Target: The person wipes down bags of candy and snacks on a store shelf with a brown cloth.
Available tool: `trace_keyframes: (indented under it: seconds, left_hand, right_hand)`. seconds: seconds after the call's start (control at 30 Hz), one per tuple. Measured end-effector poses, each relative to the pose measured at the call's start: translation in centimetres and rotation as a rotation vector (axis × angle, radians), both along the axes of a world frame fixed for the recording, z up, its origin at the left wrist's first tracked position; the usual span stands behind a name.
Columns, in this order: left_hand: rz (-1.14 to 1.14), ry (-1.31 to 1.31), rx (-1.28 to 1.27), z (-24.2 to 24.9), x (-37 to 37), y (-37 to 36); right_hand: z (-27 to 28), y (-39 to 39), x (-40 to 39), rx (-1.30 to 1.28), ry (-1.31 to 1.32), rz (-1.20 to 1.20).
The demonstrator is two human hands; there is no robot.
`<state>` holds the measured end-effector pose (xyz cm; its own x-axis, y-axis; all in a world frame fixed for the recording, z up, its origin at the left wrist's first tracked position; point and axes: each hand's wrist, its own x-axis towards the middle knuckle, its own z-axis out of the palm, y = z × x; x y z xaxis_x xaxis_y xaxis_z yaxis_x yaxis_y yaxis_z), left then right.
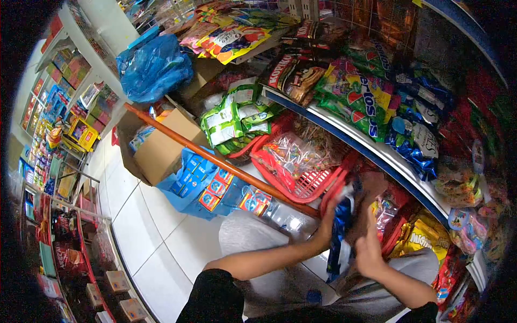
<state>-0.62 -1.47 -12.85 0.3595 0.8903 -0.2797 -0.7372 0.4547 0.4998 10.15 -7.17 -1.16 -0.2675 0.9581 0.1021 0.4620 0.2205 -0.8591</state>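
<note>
Upright between my hands is a dark blue shiny candy bag (340,229), smeared by motion. My left hand (327,219) grips it from the left side. My right hand (368,248) is just to the right of the bag, fingers stretched upward and blurred; a narrow gap seems to separate it from the bag. Beyond my hands is a red plastic basket (312,185) with a clear bag of lollipops (293,156). Similar blue candy bags (412,142) lie on the shelf at upper right, beside green Mentos bags (353,99).
An orange-brown pole (215,160) slants across in front of the baskets. To the left stand an open cardboard box (167,142) and a blue plastic bag of small boxes (186,180) on white floor tiles (153,264). Yellow candy bags (425,239) sit low at right, below the shelf edge (371,160).
</note>
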Motion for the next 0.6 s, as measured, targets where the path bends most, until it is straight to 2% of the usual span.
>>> trace_keyframes:
  seconds: [0.07, 0.1, 0.13, 0.2, 0.27, 0.3, 0.33, 0.4, 0.43, 0.47, 0.5, 0.53, 0.6]
  left_hand:
    - [-0.056, 0.165, 0.214, -1.2, 1.5, -0.9]
    - [-0.175, 0.307, 0.322, 5.2, -0.6, -1.7]
    - [-0.06, 0.167, -0.242, 8.0, 1.2, -1.7]
    - [-0.051, 0.058, 0.112, 5.1, 0.4, -1.8]
    - [-0.058, -0.258, 0.126, 5.5, -1.0, -0.7]
    - [0.114, -0.047, -0.062, 5.8, -0.4, 0.6]
    - [0.082, 0.045, 0.094, 9.1, -1.7, 0.1]
    - [-0.139, -0.508, 0.13, 4.4, -2.1, 2.9]
    - [-0.056, -0.314, 0.01, 6.0, -2.7, 2.2]
    - [-0.17, -0.535, 0.205, 5.7, -4.2, 1.7]
    - [-0.143, -0.553, 0.205, 2.4, -3.9, 2.8]
    - [-0.117, -0.571, 0.205, 2.2, -3.6, 3.6]
    - [-0.03, -0.365, 0.123, 1.6, -3.1, 2.4]
  right_hand:
    - [-0.9, 1.9, 0.9, 0.063, 0.1, -0.144]
    - [-1.1, 2.5, 1.3, -0.107, 0.293, -0.228]
    - [-0.4, 3.0, 1.3, -0.172, 0.224, -0.327]
    - [-0.8, 3.2, 1.9, -0.268, 0.302, -0.229]
    - [-0.7, 2.6, 0.8, -0.238, 0.307, -0.203]
    - [-0.7, 2.1, -0.1, -0.224, 0.31, -0.189]
    - [-0.7, 1.8, -0.6, -0.21, 0.315, -0.176]
    - [0.1, 1.2, -1.0, -0.158, 0.222, -0.127]
    - [-0.4, 1.0, -0.8, -0.19, 0.199, -0.113]
    - [-0.5, 0.7, -0.7, -0.127, 0.154, -0.063]
    - [-0.4, 0.4, -0.6, -0.064, 0.11, -0.013]
    - [-0.1, 0.2, -0.6, -0.001, 0.064, 0.037]
    - [0.6, 0.4, -0.4, 0.026, 0.045, 0.104]
